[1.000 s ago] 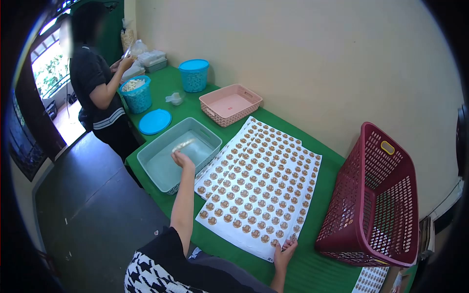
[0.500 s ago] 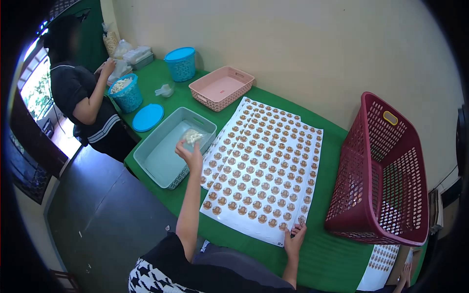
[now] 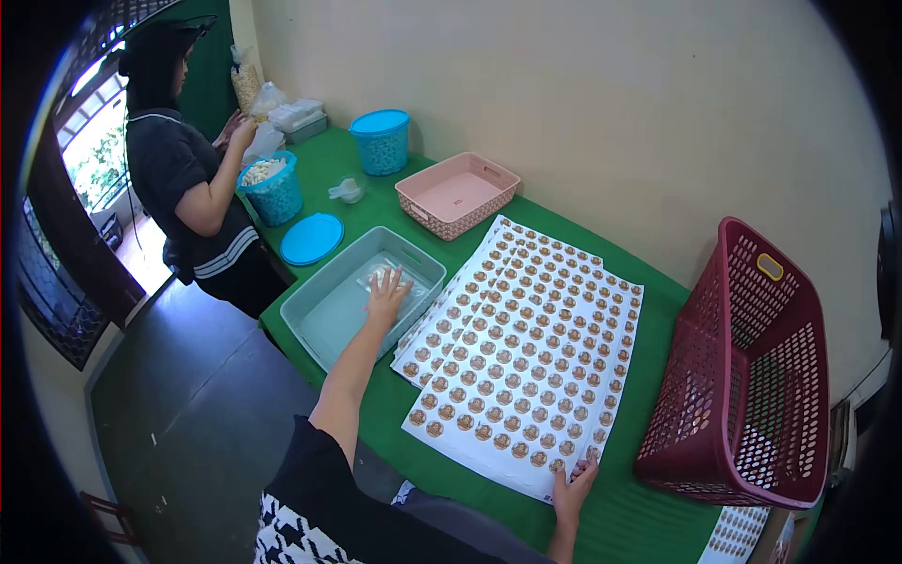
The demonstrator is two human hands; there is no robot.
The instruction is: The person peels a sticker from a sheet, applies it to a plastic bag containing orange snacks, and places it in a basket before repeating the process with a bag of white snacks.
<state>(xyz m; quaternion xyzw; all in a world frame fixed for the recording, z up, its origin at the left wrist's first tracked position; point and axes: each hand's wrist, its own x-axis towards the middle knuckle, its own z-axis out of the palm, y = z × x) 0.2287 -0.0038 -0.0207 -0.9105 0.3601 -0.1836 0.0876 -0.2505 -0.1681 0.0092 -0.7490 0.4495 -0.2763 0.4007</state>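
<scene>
My left hand [image 3: 384, 296] reaches into the grey-green basket [image 3: 315, 320] with its fingers spread. Beneath it a clear plastic bag with pale contents [image 3: 372, 274] lies at the basket's right side, partly covered by the hand. At the near right corner of the printed sticker sheet [image 3: 507, 376], my right hand [image 3: 575, 484] has its thumb and fingers closed on the edge. Rows of round brown labels cover the sheet, which overlaps another like it.
A pink basket [image 3: 460, 193], a lidded blue tub [image 3: 381, 143], an open blue tub of pale pieces [image 3: 271, 188] and a blue lid [image 3: 312, 239] stand farther back. A tall maroon laundry basket [image 3: 742, 376] is at right. Another person [image 3: 193, 160] works at the far left.
My left hand has gone from holding the clear bag above the grey-green basket to lying spread over it inside. My right hand stays at the sheet's corner. The camera view has shifted slightly.
</scene>
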